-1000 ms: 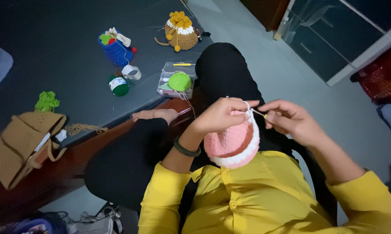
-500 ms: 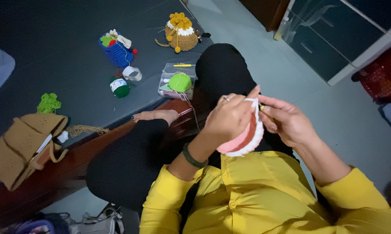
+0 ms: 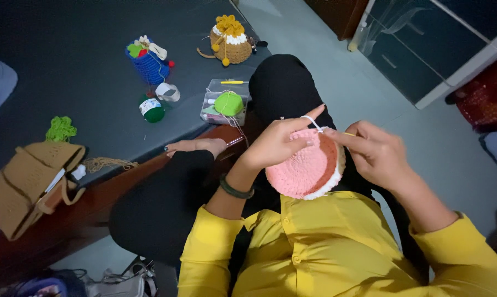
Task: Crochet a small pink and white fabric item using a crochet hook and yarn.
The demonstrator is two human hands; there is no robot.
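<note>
- Pink yarn fills the middle of the frame: we hold a round crocheted piece (image 3: 306, 165), pink across its body with a white band along its lower right edge.
- Our left hand (image 3: 279, 144) grips the piece from the left, fingers closed on its rim, index finger raised with a strand of white yarn (image 3: 313, 122) looped over it.
- Our right hand (image 3: 372, 151) pinches a thin crochet hook (image 3: 350, 134) at the top edge of the piece; only a short yellowish bit of it shows.
- As for progress, the pink round looks well built up and the white edging is partly on; how much of the rim is left, we cannot tell from this angle.
- Up in the centre of the frame, a clear plastic box (image 3: 222, 105) holds a green yarn ball (image 3: 228, 103), and a thread runs down from it towards us.
- Finished-looking pieces sit on the dark table (image 3: 67, 71) in the upper left: a blue crocheted basket (image 3: 149, 63), a tan and white drawstring pouch (image 3: 231, 41), and a green and white spool (image 3: 151, 109).
- At the left edge lies a tan crocheted bag (image 3: 31, 184), with a small green crocheted bit (image 3: 60, 128) just above it.
</note>
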